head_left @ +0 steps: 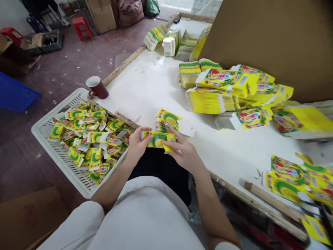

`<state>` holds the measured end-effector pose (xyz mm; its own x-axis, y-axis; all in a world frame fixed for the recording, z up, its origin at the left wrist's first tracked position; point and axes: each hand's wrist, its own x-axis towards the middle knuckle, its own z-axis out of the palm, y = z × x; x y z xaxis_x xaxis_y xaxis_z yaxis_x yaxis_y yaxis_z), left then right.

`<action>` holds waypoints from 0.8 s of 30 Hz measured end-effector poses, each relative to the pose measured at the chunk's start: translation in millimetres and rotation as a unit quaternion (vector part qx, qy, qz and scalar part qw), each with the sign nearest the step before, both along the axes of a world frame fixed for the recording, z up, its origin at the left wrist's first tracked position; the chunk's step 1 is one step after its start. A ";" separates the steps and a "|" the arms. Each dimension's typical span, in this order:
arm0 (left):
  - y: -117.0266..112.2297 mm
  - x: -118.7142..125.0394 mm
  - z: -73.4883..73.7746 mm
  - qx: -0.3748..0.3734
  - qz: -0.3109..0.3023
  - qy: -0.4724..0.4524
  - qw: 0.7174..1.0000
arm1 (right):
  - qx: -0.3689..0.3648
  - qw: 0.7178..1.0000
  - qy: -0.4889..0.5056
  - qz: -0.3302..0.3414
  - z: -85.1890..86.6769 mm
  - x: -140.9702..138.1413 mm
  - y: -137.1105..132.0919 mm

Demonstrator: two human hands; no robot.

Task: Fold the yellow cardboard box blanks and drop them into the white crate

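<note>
Both hands hold one small yellow-and-green printed carton (158,139) just over the near edge of the white table (145,86). My left hand (136,146) grips its left end, fingers curled round it. At its right end my right hand (183,152) pinches the carton between fingers and thumb. Just behind the hands a short pile of flat cartons (166,119) of the same kind lies on the table. To the left, a white slatted plastic crate (54,149) holds several folded cartons.
A dark red mug (97,86) stands at the table's left edge by the crate. Tall stacks of flat yellow cartons (210,97) lie at the middle right, more at the far end and near right. A big brown cardboard sheet (273,41) leans at the back right. Red stools stand on the floor.
</note>
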<state>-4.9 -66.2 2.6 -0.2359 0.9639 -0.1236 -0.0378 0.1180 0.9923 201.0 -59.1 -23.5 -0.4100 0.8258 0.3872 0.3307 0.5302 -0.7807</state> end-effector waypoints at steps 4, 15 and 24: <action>0.4 -2.1 1.1 -0.002 0.001 0.008 1.000 | -0.011 1.000 -0.025 -0.003 0.0 -0.4 -0.3; 5.1 -5.9 1.7 -0.009 -0.001 0.002 1.000 | 0.013 0.999 -0.038 -0.012 -0.9 -7.4 0.9; 6.9 -7.8 0.7 -0.016 -0.009 -0.024 1.000 | 0.010 0.999 -0.032 -0.002 -8.2 -6.8 -1.9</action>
